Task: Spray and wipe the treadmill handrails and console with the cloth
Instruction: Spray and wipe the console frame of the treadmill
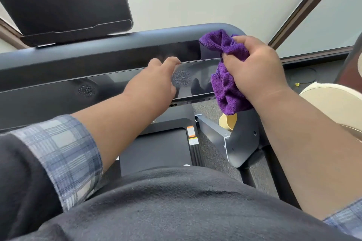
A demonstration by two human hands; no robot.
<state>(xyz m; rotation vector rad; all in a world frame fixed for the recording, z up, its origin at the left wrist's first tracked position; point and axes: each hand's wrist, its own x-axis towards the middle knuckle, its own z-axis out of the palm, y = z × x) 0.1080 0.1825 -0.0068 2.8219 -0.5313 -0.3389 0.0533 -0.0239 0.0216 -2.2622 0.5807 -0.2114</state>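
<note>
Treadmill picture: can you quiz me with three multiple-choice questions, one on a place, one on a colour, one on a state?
1. Where is the cloth?
A. On the floor.
B. At the right end of the console.
C. On the treadmill belt.

2. What colour is the cloth?
A. White.
B. Green.
C. Purple.

3. What is the left hand doing?
A. Gripping a bottle.
B. Reaching over the console, holding nothing.
C. Gripping the cloth.

Answers:
1 B: the right hand grips it, bunched, against that end.
2 C: its pile is plainly purple.
3 B: its fingers are loose and empty over the glossy panel.
</note>
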